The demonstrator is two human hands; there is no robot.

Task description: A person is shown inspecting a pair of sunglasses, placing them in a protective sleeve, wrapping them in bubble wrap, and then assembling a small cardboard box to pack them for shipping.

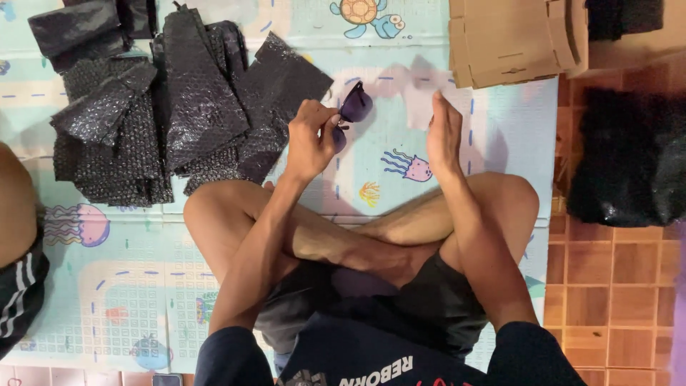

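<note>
sunglasses (351, 111): dark tinted lenses, smooth and glossy, plastic-looking frame; pinched in the left hand (312, 139)
bubble wrap sheets (171, 107): upper left of frame; black plastic, bumpy, shiny highlights on the bubbles
play mat (400, 154): pale foam-like surface, smooth, matt, printed with cartoon sea animals
cardboard boxes (511, 36): top right; brown card, matt, flat-folded
black pile (629, 157): right edge; dark plastic, faint sheen
floor tiles (607, 286): lower right; reddish-brown, smooth, slight gloss
shorts (400, 300): dark cloth, matt

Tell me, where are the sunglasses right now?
The sunglasses are in the left hand, held above the play mat near the middle of the head view, right of the black bubble wrap pile.
</note>
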